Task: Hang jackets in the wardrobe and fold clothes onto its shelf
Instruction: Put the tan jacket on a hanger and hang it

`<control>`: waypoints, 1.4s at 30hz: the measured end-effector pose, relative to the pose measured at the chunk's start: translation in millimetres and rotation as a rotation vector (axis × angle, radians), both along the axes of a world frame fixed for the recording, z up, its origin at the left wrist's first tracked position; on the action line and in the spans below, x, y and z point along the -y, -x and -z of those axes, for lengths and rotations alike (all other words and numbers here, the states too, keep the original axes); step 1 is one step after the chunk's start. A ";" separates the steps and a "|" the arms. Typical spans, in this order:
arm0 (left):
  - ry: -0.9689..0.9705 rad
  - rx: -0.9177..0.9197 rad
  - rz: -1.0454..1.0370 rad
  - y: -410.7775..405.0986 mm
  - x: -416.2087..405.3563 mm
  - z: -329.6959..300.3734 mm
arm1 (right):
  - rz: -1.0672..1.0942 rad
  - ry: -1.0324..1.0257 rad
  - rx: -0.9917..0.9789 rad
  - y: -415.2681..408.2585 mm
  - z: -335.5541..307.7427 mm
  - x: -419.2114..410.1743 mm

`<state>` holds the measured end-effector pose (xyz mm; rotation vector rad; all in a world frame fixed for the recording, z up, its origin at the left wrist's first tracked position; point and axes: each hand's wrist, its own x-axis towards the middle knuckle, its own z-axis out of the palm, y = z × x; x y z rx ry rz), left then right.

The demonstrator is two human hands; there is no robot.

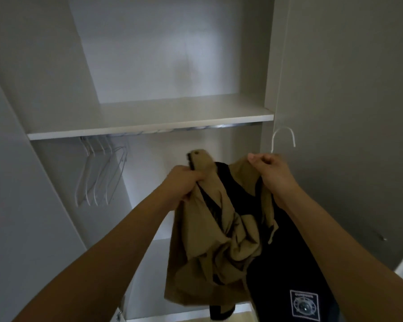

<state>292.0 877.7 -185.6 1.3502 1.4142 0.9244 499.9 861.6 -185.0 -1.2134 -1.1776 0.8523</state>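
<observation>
Before the wardrobe, tan jacket hanging lengthwise downward, collar up, both hands' fingers apparently clenched on it.

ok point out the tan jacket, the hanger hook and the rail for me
tan jacket (209, 247), head view, bunched front fabric
hanger hook (285, 133), head view, top of its white curve
rail (219, 127), head view, metal stretch under the shelf

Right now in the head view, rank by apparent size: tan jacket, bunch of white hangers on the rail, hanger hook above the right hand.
1. tan jacket, largest, though it is nearest the camera.
2. bunch of white hangers on the rail.
3. hanger hook above the right hand, smallest.
</observation>
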 end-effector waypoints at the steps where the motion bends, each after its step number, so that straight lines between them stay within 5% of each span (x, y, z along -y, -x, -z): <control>1: 0.007 0.166 -0.143 5.0 -1.0 1.9 | 0.003 -0.012 0.002 -0.8 5.2 2.3; 4: 0.064 0.426 -0.313 9.2 -0.7 2.2 | -0.005 0.036 0.083 4.0 21.5 8.7; 10: 0.039 0.537 -0.253 -20.3 18.8 4.9 | -0.212 0.070 0.311 17.7 31.4 17.7; 19: -0.061 0.477 -0.242 -31.7 24.9 9.0 | -0.374 0.122 0.305 20.4 30.8 23.7; 30: -0.229 0.344 -0.422 -12.7 15.3 -2.8 | -0.295 0.081 0.630 7.0 66.5 -9.1; 34: -0.386 0.030 -0.394 14.5 14.0 -8.5 | -0.194 0.087 0.618 -10.0 60.0 -25.4; 38: -0.430 -1.201 -0.296 35.0 15.6 -7.5 | -0.173 0.077 0.643 -5.1 42.0 -35.4; 40: -0.633 -1.322 -0.362 28.5 17.9 -9.6 | -0.207 0.055 0.656 1.1 34.5 -32.9; 42: -0.681 -1.214 -0.170 13.8 10.5 -3.9 | -0.251 0.032 0.669 9.5 26.9 -29.4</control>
